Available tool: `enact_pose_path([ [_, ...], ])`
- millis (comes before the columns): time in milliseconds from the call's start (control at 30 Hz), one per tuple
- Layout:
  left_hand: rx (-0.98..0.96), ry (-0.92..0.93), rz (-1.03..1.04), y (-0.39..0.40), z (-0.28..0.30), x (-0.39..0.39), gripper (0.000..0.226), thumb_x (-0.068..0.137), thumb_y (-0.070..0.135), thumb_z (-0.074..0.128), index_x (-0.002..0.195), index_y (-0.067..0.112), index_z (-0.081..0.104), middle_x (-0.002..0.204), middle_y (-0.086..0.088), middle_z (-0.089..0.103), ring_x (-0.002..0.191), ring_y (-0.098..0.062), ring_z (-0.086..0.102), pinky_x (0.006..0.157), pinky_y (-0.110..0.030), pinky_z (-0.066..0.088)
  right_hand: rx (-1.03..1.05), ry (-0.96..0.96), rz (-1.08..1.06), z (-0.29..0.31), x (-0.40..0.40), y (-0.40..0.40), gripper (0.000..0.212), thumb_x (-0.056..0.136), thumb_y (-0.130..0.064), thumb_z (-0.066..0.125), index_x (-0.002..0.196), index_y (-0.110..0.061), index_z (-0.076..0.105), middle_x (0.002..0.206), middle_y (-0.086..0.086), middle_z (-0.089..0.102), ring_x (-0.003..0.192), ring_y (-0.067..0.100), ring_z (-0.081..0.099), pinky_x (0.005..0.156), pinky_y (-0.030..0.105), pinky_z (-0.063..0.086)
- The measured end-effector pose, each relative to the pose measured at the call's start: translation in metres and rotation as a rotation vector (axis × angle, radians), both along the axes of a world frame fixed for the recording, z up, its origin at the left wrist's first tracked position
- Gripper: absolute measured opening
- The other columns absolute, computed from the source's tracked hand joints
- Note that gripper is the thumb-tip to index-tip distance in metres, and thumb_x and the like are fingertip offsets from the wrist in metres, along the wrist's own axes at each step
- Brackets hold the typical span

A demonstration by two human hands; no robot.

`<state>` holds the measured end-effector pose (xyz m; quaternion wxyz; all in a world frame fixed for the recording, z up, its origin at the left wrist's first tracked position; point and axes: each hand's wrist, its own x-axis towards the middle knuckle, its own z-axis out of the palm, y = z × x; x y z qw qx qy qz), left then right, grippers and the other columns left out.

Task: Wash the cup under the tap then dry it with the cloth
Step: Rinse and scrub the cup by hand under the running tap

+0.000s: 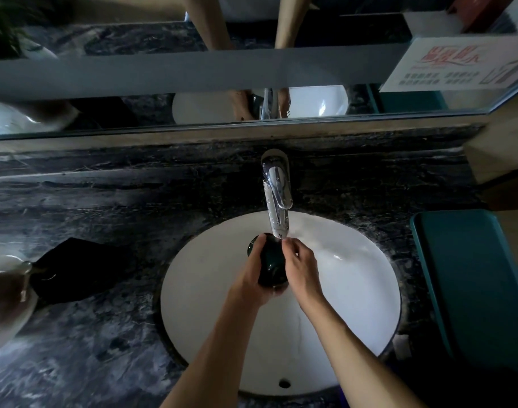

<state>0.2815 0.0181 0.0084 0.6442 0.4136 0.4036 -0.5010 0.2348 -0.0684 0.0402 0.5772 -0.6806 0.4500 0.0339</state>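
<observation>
Here, cup [271, 262] between both hands [278, 269].

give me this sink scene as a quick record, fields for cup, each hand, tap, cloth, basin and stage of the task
cup: dark cup, held over the basin just below the spout
left hand: left hand wrapped around the cup's side and base
right hand: right hand on the cup, fingertips near the spout
tap: chrome tap; flow hard to see
cloth: black cloth on the counter left of the basin, untouched
basin: white basin
stage: washing, drying not yet begun
</observation>
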Motion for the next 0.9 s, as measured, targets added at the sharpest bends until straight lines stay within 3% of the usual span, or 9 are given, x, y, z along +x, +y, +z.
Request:
enact_pose_path([
  [67, -0.002, 0.005, 0.053, 0.004, 0.007, 0.0, 0.076, 0.084, 0.066, 0.07, 0.139, 0.015, 0.061, 0.131, -0.014, 0.069, 0.101, -0.027, 0.071, 0.064, -0.036, 0.064, -0.023, -0.011, -0.008, 0.003, 0.002, -0.003, 0.02, 0.102, -0.028, 0.053, 0.096, -0.022, 0.071, 0.092, -0.001, 0.071, 0.088, 0.019, 0.067, 0.072, 0.029, 0.046],
  [233, -0.003, 0.0, 0.148, 0.019, 0.027, -0.002, 0.065, 0.091, 0.061, 0.065, 0.138, 0.017, 0.058, 0.115, -0.013, 0.072, 0.088, -0.026, 0.069, 0.05, -0.038, 0.063, -0.096, -0.181, -0.105, 0.031, 0.008, -0.018, 0.014, 0.093, -0.027, 0.056, 0.087, -0.024, 0.069, 0.085, -0.002, 0.068, 0.08, 0.022, 0.064, 0.07, 0.034, 0.046],
  [300, -0.017, 0.003, 0.174, 0.027, 0.038, -0.005, 0.051, 0.095, 0.058, 0.062, 0.124, 0.016, 0.061, 0.099, -0.012, 0.075, 0.082, -0.025, 0.07, 0.049, -0.039, 0.063, -0.088, -0.295, -0.119, 0.054, 0.016, -0.024, 0.019, 0.097, -0.025, 0.056, 0.084, -0.016, 0.067, 0.074, -0.001, 0.062, 0.066, 0.017, 0.057, 0.064, 0.035, 0.045],
  [400, -0.012, -0.018, 0.186, 0.035, 0.052, -0.011, 0.044, 0.096, 0.056, 0.061, 0.101, 0.012, 0.063, 0.084, -0.014, 0.074, 0.077, -0.026, 0.068, 0.048, -0.039, 0.062, 0.014, -0.335, -0.072, 0.086, 0.031, -0.025, 0.035, 0.105, -0.03, 0.055, 0.08, -0.008, 0.063, 0.061, -0.005, 0.057, 0.046, 0.009, 0.05, 0.045, 0.022, 0.041],
  [467, -0.013, -0.032, 0.206, 0.038, 0.059, -0.016, 0.044, 0.097, 0.054, 0.061, 0.097, 0.01, 0.062, 0.078, -0.015, 0.076, 0.079, -0.028, 0.068, 0.049, -0.039, 0.062, 0.073, -0.323, -0.023, 0.093, 0.037, -0.021, 0.036, 0.104, -0.032, 0.058, 0.079, -0.006, 0.063, 0.058, -0.005, 0.057, 0.042, 0.007, 0.049, 0.039, 0.019, 0.036],
  [567, -0.046, -0.05, 0.237, 0.044, 0.065, -0.021, 0.044, 0.099, 0.051, 0.059, 0.095, 0.008, 0.061, 0.059, -0.014, 0.076, 0.064, -0.029, 0.076, 0.052, -0.039, 0.063, 0.133, -0.329, -0.032, 0.09, 0.038, -0.017, 0.036, 0.103, -0.022, 0.06, 0.07, -0.007, 0.062, 0.052, -0.004, 0.053, 0.042, 0.01, 0.042, 0.037, 0.019, 0.03],
  [633, -0.043, -0.065, 0.234, 0.048, 0.067, -0.025, 0.045, 0.099, 0.053, 0.058, 0.098, 0.008, 0.061, 0.061, -0.015, 0.077, 0.072, -0.03, 0.074, 0.06, -0.039, 0.064, 0.175, -0.325, -0.05, 0.089, 0.038, -0.014, 0.036, 0.104, -0.019, 0.059, 0.069, -0.007, 0.063, 0.051, -0.003, 0.052, 0.039, 0.007, 0.04, 0.038, 0.019, 0.028],
  [733, -0.058, -0.075, 0.231, 0.051, 0.07, -0.028, 0.048, 0.098, 0.057, 0.057, 0.103, 0.01, 0.063, 0.08, -0.017, 0.078, 0.085, -0.03, 0.068, 0.055, -0.041, 0.064, 0.243, -0.331, -0.109, 0.09, 0.039, -0.012, 0.034, 0.104, -0.017, 0.058, 0.074, -0.003, 0.063, 0.049, -0.005, 0.052, 0.035, 0.004, 0.04, 0.036, 0.018, 0.027],
  [900, -0.12, -0.116, 0.262, 0.056, 0.07, -0.034, 0.048, 0.096, 0.057, 0.06, 0.111, 0.011, 0.065, 0.072, -0.015, 0.08, 0.079, -0.031, 0.076, 0.058, -0.044, 0.065, 0.273, -0.255, -0.094, 0.073, 0.032, -0.014, 0.034, 0.103, -0.017, 0.06, 0.072, -0.004, 0.064, 0.052, -0.002, 0.053, 0.036, 0.005, 0.038, 0.037, 0.019, 0.024],
])
